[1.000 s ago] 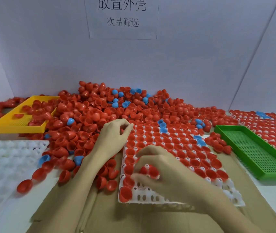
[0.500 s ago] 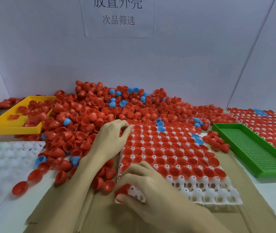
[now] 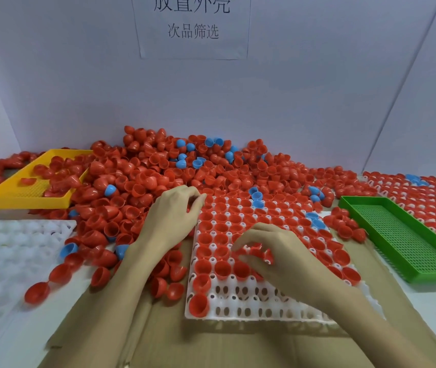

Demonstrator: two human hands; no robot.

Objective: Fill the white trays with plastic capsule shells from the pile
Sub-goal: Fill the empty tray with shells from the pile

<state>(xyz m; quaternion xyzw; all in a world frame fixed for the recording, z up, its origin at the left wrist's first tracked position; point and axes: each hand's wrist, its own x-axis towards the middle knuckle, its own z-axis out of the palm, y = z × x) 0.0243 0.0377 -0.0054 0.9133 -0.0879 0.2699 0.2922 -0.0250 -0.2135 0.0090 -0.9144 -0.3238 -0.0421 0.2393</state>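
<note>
Over the near half of the white tray (image 3: 240, 313), the right hand (image 3: 277, 254) had come back up from the tray's front-left corner, where it was half a second before, to the third row from the front. Its fingers curled down over red shells there; whether they pinched one or only pressed it into its cup could not be told. A red shell (image 3: 198, 304) now sat in the front-left cup, tilted rather than seated flat, and another stood in the cup just behind it. By that reckoning the tray was mostly full, with the two front rows left open apart from those left-end cups.

The left hand (image 3: 174, 216) had stayed at the tray's left edge near the far corner, fingers bent loosely against the rim and the shells beside it, apparently steadying the tray; nothing was seen held in it.

Behind and to the left lay the pile of red and blue shells (image 3: 137, 181), spilling up to the tray and over the yellow tray (image 3: 9, 199). An empty white tray (image 3: 12, 251) waited on the desk at far left. A green mesh tray (image 3: 408, 243) lay to the right, and a filled tray (image 3: 429, 197) beyond it. Loose shells crowded the tray's left side, where a forearm could knock them.
</note>
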